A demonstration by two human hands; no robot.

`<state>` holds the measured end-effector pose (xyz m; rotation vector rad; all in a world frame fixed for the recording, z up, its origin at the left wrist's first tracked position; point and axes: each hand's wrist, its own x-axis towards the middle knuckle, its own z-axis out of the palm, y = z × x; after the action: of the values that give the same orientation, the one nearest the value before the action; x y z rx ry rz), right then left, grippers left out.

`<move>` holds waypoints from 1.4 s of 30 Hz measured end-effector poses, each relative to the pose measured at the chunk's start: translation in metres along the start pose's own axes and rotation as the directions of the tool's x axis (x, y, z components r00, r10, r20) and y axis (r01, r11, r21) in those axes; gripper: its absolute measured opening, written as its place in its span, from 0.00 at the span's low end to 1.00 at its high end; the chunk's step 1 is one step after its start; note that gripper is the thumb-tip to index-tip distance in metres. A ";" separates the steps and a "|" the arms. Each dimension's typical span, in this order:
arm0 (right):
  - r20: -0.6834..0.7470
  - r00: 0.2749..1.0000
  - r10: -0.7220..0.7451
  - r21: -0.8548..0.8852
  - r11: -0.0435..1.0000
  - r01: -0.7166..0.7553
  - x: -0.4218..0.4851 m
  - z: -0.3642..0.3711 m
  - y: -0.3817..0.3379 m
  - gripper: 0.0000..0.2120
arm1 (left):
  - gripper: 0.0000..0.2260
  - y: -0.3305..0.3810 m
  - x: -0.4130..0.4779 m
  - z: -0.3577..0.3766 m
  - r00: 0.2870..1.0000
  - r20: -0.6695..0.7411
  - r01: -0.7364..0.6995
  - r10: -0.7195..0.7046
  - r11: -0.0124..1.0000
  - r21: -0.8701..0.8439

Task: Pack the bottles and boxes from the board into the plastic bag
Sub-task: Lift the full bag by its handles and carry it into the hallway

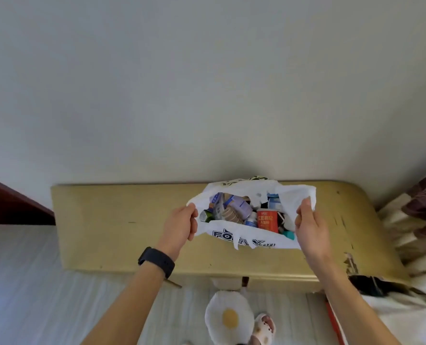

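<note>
A white plastic bag (242, 235) with dark blue lettering stands on the yellowish board (122, 225) against the wall. Its mouth is held wide. My left hand (180, 226) grips the bag's left edge and my right hand (309, 225) grips its right handle. Inside lie several small boxes and bottles, among them a red can (267, 220), a pale purple box (242, 206) and a white-blue box (273, 202). No loose bottle or box shows on the board outside the bag.
A white wall rises behind the board. A dark red piece of furniture (12, 202) stands at the left. Patterned fabric (421, 220) lies at the right. On the pale floor below are egg-shaped slippers (229, 317) and the board's chipped right corner (351, 265).
</note>
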<state>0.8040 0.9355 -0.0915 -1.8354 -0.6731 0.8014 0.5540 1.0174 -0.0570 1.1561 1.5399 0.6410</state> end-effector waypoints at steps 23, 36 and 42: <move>0.048 0.999 -0.001 0.227 0.974 -0.010 -0.291 0.005 0.022 0.11 | 0.15 -0.122 -0.207 -0.136 0.989 0.150 0.002 0.011 0.996 -0.087; 0.596 0.744 0.302 -0.205 0.953 -0.223 -0.448 0.039 0.178 0.19 | 0.17 -0.361 -0.405 -0.198 0.760 -0.210 0.514 -0.615 0.767 -0.385; 0.780 0.574 0.250 -0.265 0.962 -0.060 -0.506 0.075 0.159 0.17 | 0.12 -0.415 -0.487 -0.244 0.687 -0.289 0.394 -0.666 0.677 -0.622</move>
<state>0.4437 0.5435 -0.1465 -1.6577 -1.2175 1.8112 0.1709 0.4547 -0.1345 0.0535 1.8698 0.8953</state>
